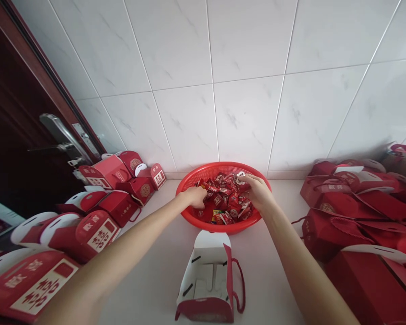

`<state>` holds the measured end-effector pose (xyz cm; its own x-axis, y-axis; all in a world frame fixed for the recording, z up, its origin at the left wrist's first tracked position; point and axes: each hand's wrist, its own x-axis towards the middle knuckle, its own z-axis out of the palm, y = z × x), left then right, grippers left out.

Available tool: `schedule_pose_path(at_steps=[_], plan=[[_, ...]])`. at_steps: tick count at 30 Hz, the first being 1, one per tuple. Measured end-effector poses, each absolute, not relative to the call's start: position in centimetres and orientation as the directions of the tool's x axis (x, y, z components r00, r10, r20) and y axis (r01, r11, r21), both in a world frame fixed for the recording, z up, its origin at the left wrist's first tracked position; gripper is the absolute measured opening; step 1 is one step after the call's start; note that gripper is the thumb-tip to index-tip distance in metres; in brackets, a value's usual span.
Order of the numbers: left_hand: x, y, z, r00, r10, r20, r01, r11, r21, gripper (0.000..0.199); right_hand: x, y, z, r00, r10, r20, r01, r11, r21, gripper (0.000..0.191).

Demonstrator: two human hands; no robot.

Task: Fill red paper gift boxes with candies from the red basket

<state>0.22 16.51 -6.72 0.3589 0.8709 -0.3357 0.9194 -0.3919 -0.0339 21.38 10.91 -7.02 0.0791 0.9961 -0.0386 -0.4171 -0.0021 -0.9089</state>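
Observation:
A red plastic basket (219, 229) with mesh sides holds a heap of wrapped candies (223, 198), mostly in red wrappers. My left hand (195, 197) is inside its left part, fingers curled down among the candies; what they grip is hidden. At the basket's right side, my right hand (257, 192) pinches a red candy packet (241, 178) with a white printed patch. Directly in front of the basket stands an unfolded-top gift box (206, 280), white inside with a red cord handle at its right. Its interior shows bare white walls and dark slots.
Red gift boxes (98, 234) with white flaps line the left of the white table (149, 271). More red boxes (352, 216) crowd the right side. A tiled wall (246, 122) rises behind, and a dark door with a metal handle (66, 135) is at left.

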Motion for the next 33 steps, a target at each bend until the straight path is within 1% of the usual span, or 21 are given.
schedule_pose_path(at_steps=[2,5,7,10,12,15,20,27,29,33], plan=[[0.1,16.7,-6.7,0.385,0.865,-0.320,0.919,-0.391,0.048,0.009,21.4,10.9,-7.0,0.076,0.996,-0.038,-0.419,-0.003,-0.908,0.023],[0.1,17.1,-6.9,0.428,0.851,-0.303,0.903,-0.387,0.188,0.018,21.3,10.8,-7.0,0.071,0.997,-0.040,-0.420,-0.007,-0.907,0.023],[0.0,17.5,-7.1,0.449,0.846,-0.287,0.886,-0.382,0.262,0.019,21.3,10.9,-7.0,0.068,0.997,-0.040,-0.423,-0.008,-0.906,0.022],[-0.2,18.0,-7.6,0.468,0.847,-0.254,0.864,-0.377,0.334,0.019,21.3,11.0,-7.2,0.065,0.997,-0.034,-0.430,-0.003,-0.903,0.022],[-0.4,18.2,-7.9,0.476,0.849,-0.229,0.851,-0.379,0.364,0.023,21.3,11.1,-7.3,0.062,0.998,-0.027,-0.434,0.002,-0.901,0.022],[-0.7,18.4,-8.2,0.489,0.849,-0.200,0.834,-0.388,0.393,0.029,21.3,11.2,-7.4,0.059,0.998,-0.020,-0.436,0.008,-0.900,0.022],[-0.8,18.5,-8.4,0.493,0.854,-0.164,0.822,-0.396,0.409,0.029,21.3,11.2,-7.3,0.060,0.998,-0.022,-0.437,0.006,-0.900,0.022],[-0.7,18.1,-8.1,0.488,0.859,-0.155,0.820,-0.390,0.418,0.029,21.3,11.3,-7.5,0.054,0.998,-0.018,-0.436,0.007,-0.900,0.022],[-0.7,17.8,-7.9,0.483,0.865,-0.135,0.818,-0.391,0.421,0.035,21.3,11.3,-7.5,0.051,0.999,-0.016,-0.436,0.007,-0.900,0.021],[-0.4,16.7,-7.1,0.476,0.876,-0.073,0.819,-0.413,0.398,0.054,21.3,11.1,-7.4,0.046,0.999,-0.017,-0.435,0.004,-0.900,0.020]])
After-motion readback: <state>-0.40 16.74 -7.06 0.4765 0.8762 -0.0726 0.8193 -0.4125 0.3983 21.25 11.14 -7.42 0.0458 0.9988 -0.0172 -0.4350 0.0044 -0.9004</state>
